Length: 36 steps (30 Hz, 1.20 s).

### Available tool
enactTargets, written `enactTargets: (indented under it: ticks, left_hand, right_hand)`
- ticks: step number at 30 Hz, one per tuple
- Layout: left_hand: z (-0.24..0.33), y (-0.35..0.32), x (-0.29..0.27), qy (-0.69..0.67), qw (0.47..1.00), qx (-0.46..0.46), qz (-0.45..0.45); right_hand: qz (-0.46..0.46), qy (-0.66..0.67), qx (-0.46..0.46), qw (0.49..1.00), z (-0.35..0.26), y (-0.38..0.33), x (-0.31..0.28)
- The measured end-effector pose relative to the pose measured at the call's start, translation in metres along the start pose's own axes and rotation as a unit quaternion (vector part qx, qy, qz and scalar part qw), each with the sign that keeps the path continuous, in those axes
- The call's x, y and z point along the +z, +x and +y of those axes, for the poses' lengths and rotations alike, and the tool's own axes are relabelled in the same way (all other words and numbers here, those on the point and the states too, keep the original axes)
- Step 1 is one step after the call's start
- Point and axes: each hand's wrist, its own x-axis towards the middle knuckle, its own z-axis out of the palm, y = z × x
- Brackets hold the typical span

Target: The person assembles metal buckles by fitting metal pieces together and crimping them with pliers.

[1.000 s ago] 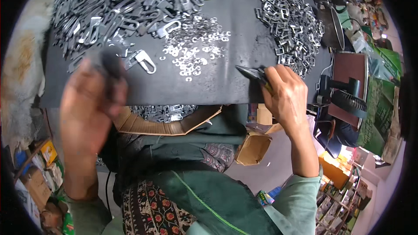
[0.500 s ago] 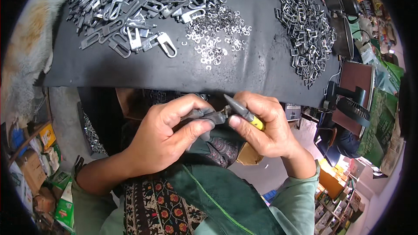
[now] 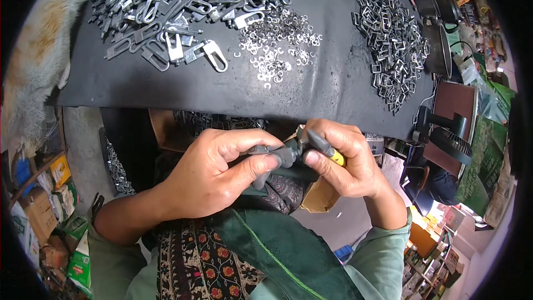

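My left hand [image 3: 219,175] is closed around a dark metal piece [image 3: 284,156], pinched between thumb and fingers; most of it is hidden. Close beside it, my right hand [image 3: 355,161] grips a tapered dark tool with a yellow grip [image 3: 321,142], its exact kind unclear. Both hands are over my lap, just in front of the table edge. On the black tabletop [image 3: 189,89] lie a heap of slotted metal parts [image 3: 175,47], a scatter of small C-shaped clips [image 3: 269,66] and, farther right, a pile of rectangular metal rings [image 3: 397,50].
A cat [image 3: 41,50] lies along the table's left end. Below the edge stands an open cardboard box [image 3: 321,195], with more metal pieces [image 3: 214,121] under the tabletop. At the right are a small black fan [image 3: 451,140] and a brown board [image 3: 452,114].
The tool in my right hand has tilted, its tip turning and foreshortening. The dark metal piece in my left hand has shifted slightly right and shows a broader end.
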Motion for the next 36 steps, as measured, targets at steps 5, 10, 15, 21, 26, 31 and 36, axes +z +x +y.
enactTargets:
  ticks: [5, 10, 15, 21, 26, 31, 36]
  left_hand:
    - [-0.003, 0.001, 0.000, 0.013, 1.000, -0.006, 0.005]
    - [-0.008, 0.002, 0.000, 0.053, 0.998, 0.046, -0.007]
    - [-0.003, 0.006, -0.007, -0.032, 0.991, -0.108, -0.066]
    - [-0.022, 0.004, 0.007, 0.359, 0.890, 0.254, 0.118]
    - [0.011, 0.004, -0.011, 0.173, 0.981, 0.048, -0.067]
    - [0.000, 0.004, -0.008, 0.275, 0.937, 0.214, 0.025]
    - [0.004, -0.011, -0.026, -0.020, 0.993, -0.118, -0.018]
  right_hand:
    - [-0.012, -0.040, -0.005, 0.999, -0.002, -0.001, -0.004]
    - [-0.015, -0.077, 0.003, 0.997, -0.006, -0.001, -0.005]
    - [-0.080, -0.188, -0.056, 0.977, -0.004, 0.001, -0.009]
    - [-0.053, -0.049, 0.138, 0.988, -0.012, 0.000, 0.012]
    - [0.008, -0.056, 0.021, 0.998, -0.011, -0.014, 0.022]
    - [-0.003, 0.106, 0.219, 0.970, -0.018, -0.002, 0.009]
    - [0.076, -0.560, -0.024, 0.825, 0.003, 0.021, -0.045]
